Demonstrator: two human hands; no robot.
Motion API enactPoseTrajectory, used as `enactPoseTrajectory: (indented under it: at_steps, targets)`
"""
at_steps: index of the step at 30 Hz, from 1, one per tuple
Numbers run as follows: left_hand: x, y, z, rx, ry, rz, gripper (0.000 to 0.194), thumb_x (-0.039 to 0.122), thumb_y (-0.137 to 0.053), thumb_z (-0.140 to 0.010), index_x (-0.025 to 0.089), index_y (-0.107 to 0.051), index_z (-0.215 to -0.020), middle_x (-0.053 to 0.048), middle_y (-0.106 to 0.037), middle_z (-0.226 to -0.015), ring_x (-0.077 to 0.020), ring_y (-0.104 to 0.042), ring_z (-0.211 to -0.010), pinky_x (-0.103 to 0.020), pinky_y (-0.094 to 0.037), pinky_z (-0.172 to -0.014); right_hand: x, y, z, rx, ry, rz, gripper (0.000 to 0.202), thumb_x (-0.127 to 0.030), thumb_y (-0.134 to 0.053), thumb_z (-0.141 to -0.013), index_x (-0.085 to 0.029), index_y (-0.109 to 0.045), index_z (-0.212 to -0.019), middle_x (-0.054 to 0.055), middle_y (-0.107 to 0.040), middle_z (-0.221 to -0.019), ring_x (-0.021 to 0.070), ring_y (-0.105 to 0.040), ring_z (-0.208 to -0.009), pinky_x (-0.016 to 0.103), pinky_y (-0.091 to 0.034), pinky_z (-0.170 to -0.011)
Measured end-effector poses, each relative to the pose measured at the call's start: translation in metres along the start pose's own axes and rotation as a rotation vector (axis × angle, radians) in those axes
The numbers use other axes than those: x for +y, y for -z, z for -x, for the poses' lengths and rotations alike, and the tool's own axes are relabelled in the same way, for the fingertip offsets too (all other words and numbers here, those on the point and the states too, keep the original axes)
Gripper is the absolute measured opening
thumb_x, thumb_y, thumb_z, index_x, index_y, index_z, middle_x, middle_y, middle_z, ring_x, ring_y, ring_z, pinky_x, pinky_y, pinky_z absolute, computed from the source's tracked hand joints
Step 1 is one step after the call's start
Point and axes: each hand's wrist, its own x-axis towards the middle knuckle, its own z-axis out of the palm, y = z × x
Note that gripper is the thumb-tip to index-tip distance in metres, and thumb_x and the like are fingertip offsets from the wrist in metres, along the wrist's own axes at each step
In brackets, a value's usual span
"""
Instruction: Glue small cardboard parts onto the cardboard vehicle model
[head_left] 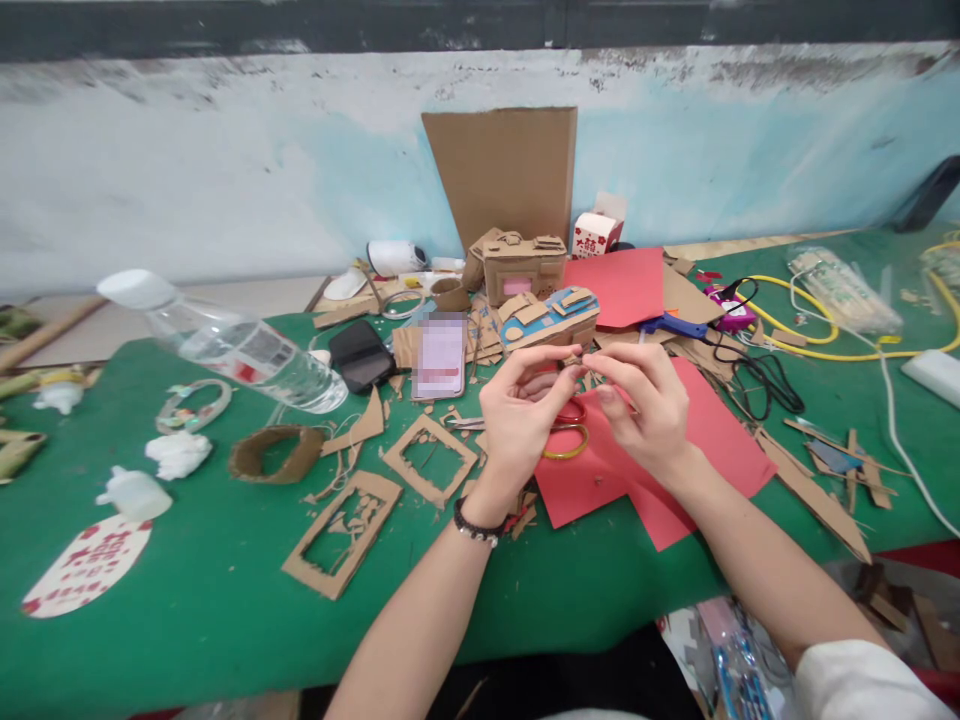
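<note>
My left hand (519,410) and my right hand (651,408) meet over the red paper (697,450), fingertips pinched together. Between them is a small brown piece (571,362), apparently cardboard and mostly covered by the fingers. Below the hands lie scissors (566,442) with red and yellow handle loops, partly hidden by my left hand. Just beyond them sits a cardboard model (551,318) with a blue panel, and behind it a boxy cardboard model (525,270). Two cut-out cardboard frames (343,535) lie left of my left hand.
A clear water bottle (240,345) leans at the left, near a black case (361,357) and a phone (439,357). A blue glue gun (675,325), a dark cable (765,385) and a yellow cord (817,325) lie at right. Cardboard scraps are scattered over the green tabletop (225,600).
</note>
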Motion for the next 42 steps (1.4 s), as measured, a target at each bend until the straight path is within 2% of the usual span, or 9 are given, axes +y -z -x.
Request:
enactPoseTrajectory:
  at_steps: [6, 11, 16, 21, 33, 42]
  targets:
    - [0.0007, 0.0002, -0.0011, 0.007, -0.022, -0.001, 0.029, 0.037, -0.092, -0.092, 0.020, -0.078, -0.111, -0.009, -0.087, -0.118, -0.0202, -0.087, -0.097, -0.028, -0.073, -0.084, 0.0005, -0.0002, 0.0009, -0.024, 0.018, 0.007, 0.037, -0.031, -0.062, -0.110, -0.041, -0.075, -0.143, 0.007, -0.077, -0.122, 0.0273, -0.071, -0.105, 0.045, -0.061, -0.091]
    - [0.0012, -0.0007, -0.0002, 0.010, -0.036, -0.034, 0.030, 0.038, -0.091, -0.093, 0.020, -0.078, -0.112, -0.009, -0.087, -0.118, -0.0214, -0.087, -0.102, -0.029, -0.073, -0.086, 0.0005, -0.0006, 0.0006, -0.037, 0.036, 0.014, 0.040, -0.027, -0.063, -0.109, -0.041, -0.073, -0.146, 0.008, -0.077, -0.123, 0.0265, -0.071, -0.106, 0.044, -0.061, -0.090]
    - [0.0019, -0.0007, 0.0012, 0.002, -0.055, -0.033, 0.026, 0.034, -0.089, -0.094, 0.020, -0.079, -0.114, -0.008, -0.087, -0.119, -0.0194, -0.087, -0.100, -0.027, -0.072, -0.086, 0.0009, -0.0015, 0.0011, -0.040, 0.063, 0.031, 0.040, -0.027, -0.063, -0.109, -0.039, -0.072, -0.146, 0.008, -0.076, -0.124, 0.0254, -0.071, -0.105, 0.042, -0.062, -0.088]
    - [0.0023, -0.0010, 0.0017, 0.015, -0.067, -0.057, 0.025, 0.033, -0.089, -0.095, 0.019, -0.080, -0.114, -0.009, -0.087, -0.118, -0.0183, -0.087, -0.096, -0.025, -0.071, -0.085, 0.0013, -0.0031, 0.0011, -0.029, 0.103, 0.045, 0.036, -0.025, -0.061, -0.110, -0.032, -0.073, -0.144, 0.009, -0.075, -0.121, 0.0243, -0.071, -0.103, 0.040, -0.063, -0.084]
    - [0.0012, 0.0004, 0.0027, 0.004, -0.128, -0.069, 0.020, 0.025, -0.086, -0.096, 0.020, -0.082, -0.115, -0.006, -0.088, -0.115, -0.0156, -0.086, -0.093, -0.021, -0.070, -0.084, -0.0014, -0.0022, -0.0003, -0.050, 0.100, 0.008, 0.036, -0.019, -0.063, -0.109, -0.030, -0.072, -0.142, 0.010, -0.074, -0.122, 0.0233, -0.071, -0.105, 0.039, -0.064, -0.085]
    - [0.0016, 0.0011, 0.0027, 0.001, -0.131, -0.116, 0.021, 0.029, -0.085, -0.098, 0.020, -0.082, -0.116, -0.007, -0.088, -0.117, -0.0176, -0.086, -0.095, -0.024, -0.071, -0.083, -0.0019, -0.0027, 0.0002, -0.059, 0.085, 0.003, 0.035, -0.021, -0.062, -0.109, -0.031, -0.073, -0.141, 0.009, -0.075, -0.121, 0.0233, -0.072, -0.103, 0.040, -0.064, -0.084]
